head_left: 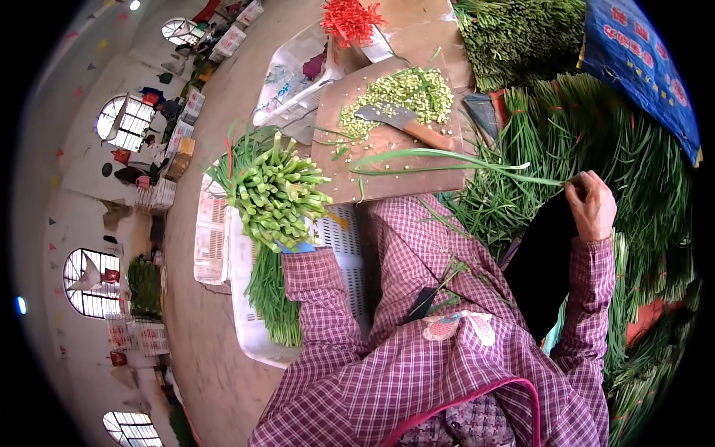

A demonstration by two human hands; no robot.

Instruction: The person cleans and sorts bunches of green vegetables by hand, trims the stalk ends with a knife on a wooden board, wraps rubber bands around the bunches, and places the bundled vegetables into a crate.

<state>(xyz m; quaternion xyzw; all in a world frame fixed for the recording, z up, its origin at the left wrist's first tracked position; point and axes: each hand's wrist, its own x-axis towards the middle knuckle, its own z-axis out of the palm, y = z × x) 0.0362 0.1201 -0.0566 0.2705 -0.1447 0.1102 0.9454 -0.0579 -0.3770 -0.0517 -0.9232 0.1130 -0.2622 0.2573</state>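
A thick bundle of green stalks (pixel 275 190), cut ends facing me and a red tie at its far left, is held up on my left side. My left hand (pixel 296 246) is almost wholly behind it; only a bit of blue at the cuff shows. Out to the right, my right hand (pixel 593 205) pinches the end of a long green leaf (pixel 447 155), which stretches leftward over the cutting board (pixel 331 179). On that board lie a knife (pixel 410 127) with a wooden handle and a heap of chopped green pieces (pixel 417 89).
Below the bundle, a white plastic basket (pixel 242 298) holds long greens (pixel 275 298). Red ties (pixel 351 22) and a white crate (pixel 279 67) sit beyond the board. Tied greens (pixel 581 141) pile up at right, near a blue printed sheet (pixel 644 67).
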